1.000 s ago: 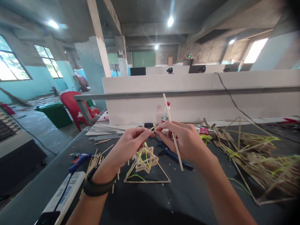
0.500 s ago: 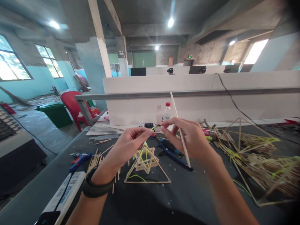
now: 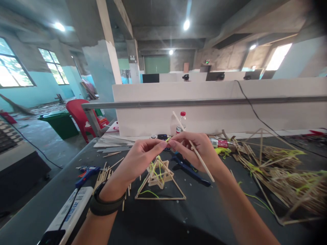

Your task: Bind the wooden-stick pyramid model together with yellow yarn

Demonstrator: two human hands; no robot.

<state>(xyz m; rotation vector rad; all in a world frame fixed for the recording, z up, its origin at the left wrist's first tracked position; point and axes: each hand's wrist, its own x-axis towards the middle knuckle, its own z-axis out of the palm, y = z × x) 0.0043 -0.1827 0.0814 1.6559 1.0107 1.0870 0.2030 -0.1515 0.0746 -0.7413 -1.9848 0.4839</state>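
My left hand [image 3: 141,156] is closed, its thumb and fingertips pinching a yellow-green string [image 3: 168,139]. Against those fingertips, my right hand [image 3: 195,148] also has thumb and forefinger pinched at the string. A thin wooden stick [image 3: 203,163] slants across my right hand, held among its fingers, with its upper end pointing up and left. Below the hands stands a small pyramid frame of wooden sticks [image 3: 163,198]. Inside it sits a star-shaped stack of short sticks [image 3: 167,177], with strands of yellow-green string around it.
Dark-handled pliers [image 3: 194,175] lie behind the frame. A blue glue gun [image 3: 88,173], loose sticks [image 3: 102,177] and a white power strip [image 3: 74,211] are on the left. Stick structures [image 3: 293,183] pile up on the right. A red-capped bottle [image 3: 182,119] stands by the partition.
My right hand has moved left, bringing its fingertips together with the left ones at the string. The stick in it now leans further left at the top. The left hand has barely moved.
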